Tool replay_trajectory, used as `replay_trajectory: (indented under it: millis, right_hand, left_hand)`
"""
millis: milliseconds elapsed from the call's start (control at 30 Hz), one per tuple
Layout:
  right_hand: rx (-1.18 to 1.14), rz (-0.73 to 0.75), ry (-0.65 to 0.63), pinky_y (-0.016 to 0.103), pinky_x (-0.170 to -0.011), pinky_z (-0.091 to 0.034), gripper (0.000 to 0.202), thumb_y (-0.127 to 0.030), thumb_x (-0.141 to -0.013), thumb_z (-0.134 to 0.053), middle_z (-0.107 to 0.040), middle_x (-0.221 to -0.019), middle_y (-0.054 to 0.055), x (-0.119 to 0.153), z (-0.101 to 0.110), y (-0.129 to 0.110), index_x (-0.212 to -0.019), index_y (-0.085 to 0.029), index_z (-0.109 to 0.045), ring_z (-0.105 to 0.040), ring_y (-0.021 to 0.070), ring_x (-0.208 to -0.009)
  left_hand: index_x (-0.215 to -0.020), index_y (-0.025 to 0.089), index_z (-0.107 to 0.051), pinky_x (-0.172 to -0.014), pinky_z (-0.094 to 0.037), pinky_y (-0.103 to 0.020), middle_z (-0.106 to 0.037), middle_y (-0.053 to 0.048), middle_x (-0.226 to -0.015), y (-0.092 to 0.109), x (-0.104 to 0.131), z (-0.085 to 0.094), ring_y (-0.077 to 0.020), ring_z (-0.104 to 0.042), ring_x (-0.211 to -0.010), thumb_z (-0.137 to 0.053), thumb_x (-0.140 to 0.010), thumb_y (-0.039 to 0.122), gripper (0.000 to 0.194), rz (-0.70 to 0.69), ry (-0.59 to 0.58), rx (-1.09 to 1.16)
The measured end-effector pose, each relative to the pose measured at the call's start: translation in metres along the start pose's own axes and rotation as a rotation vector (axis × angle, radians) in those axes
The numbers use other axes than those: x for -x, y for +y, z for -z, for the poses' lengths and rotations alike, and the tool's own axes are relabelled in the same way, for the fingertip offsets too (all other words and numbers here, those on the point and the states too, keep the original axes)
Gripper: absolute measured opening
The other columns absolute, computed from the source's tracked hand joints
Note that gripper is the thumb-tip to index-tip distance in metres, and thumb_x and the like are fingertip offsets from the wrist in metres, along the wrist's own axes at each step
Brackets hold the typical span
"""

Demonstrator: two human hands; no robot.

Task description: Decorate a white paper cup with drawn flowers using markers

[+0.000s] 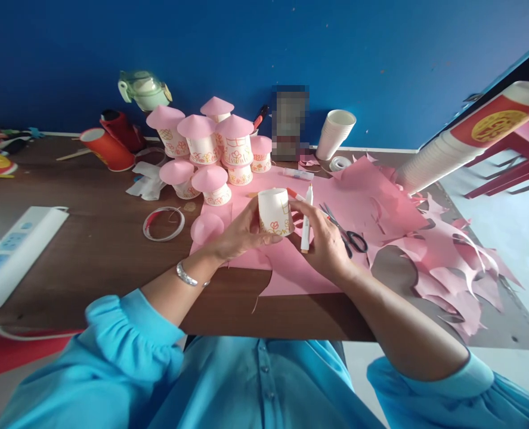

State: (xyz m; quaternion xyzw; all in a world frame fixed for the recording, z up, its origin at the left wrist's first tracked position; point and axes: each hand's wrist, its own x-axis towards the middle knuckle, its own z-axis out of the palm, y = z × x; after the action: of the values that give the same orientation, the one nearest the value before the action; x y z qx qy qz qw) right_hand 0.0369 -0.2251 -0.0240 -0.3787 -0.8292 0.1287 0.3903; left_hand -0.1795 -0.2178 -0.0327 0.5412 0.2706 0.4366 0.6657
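Note:
A white paper cup [273,210], with red and green flowers and yellowish lines drawn on it, is held up over pink paper. My left hand [241,229] is closed round its left side, thumb along the lower edge. My right hand [324,238] has its fingertips on the cup's right side. Beside the right palm is a white marker [306,223]; whether that hand grips it or it lies behind, I cannot tell. Scissors [357,241] lie just right of that hand. A pink paper cone [207,229] is left of the cup.
Several decorated cups with pink cone roofs [197,128] stand behind. Pink paper [300,280] and scraps [447,280] cover the right. A tape roll [163,239], power strip [31,253], red cup [107,150], stacked white cups [336,134] and leaning cup stack [452,152] surround them.

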Motion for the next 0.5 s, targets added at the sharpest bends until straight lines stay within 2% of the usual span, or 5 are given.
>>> replay_trajectory:
  millis: [100,233,400,500]
  right_hand:
    - [0.0,0.022,0.015,0.04,-0.084,-0.062,0.054,-0.022,-0.098,-0.064,-0.072,-0.123,0.011,-0.001,0.004,-0.003,-0.149,-0.027,-0.047,-0.073,0.023,-0.096]
    - [-0.005,0.091,0.098,0.036,-0.079,-0.062,0.049,-0.016,-0.103,-0.053,-0.072,-0.116,0.008,-0.001,0.012,-0.008,-0.15,-0.032,-0.049,-0.072,0.0201,-0.091]
    - [0.016,0.212,0.272,0.036,-0.069,-0.064,0.043,-0.024,-0.102,-0.057,-0.065,-0.109,0.007,-0.001,0.025,-0.015,-0.144,-0.034,-0.059,-0.071,0.0202,-0.086]
    - [0.011,0.27,0.278,0.035,-0.067,-0.063,0.037,-0.014,-0.096,-0.062,-0.07,-0.097,0.006,-0.001,0.031,-0.024,-0.13,-0.028,-0.068,-0.071,0.0202,-0.082]
  left_hand:
    - [-0.138,0.027,-0.056,-0.106,-0.054,-0.049,-0.068,-0.011,-0.132,0.0,0.0,0.002,-0.0292,-0.067,-0.121,-0.086,-0.08,0.029,0.065,-0.04,0.052,-0.024]
    - [-0.132,0.026,-0.06,-0.104,-0.053,-0.049,-0.069,-0.008,-0.125,0.004,0.002,0.004,-0.0285,-0.065,-0.118,-0.085,-0.081,0.036,0.058,-0.048,0.16,-0.097]
    - [-0.14,0.031,-0.056,-0.107,-0.051,-0.048,-0.062,-0.008,-0.139,0.004,0.005,0.003,-0.0321,-0.057,-0.132,-0.084,-0.081,0.039,0.065,-0.003,0.179,-0.175]
    - [-0.142,0.031,-0.055,-0.107,-0.051,-0.048,-0.062,-0.009,-0.14,0.0,0.006,0.004,-0.0332,-0.056,-0.133,-0.086,-0.079,0.04,0.07,-0.006,0.161,-0.175]
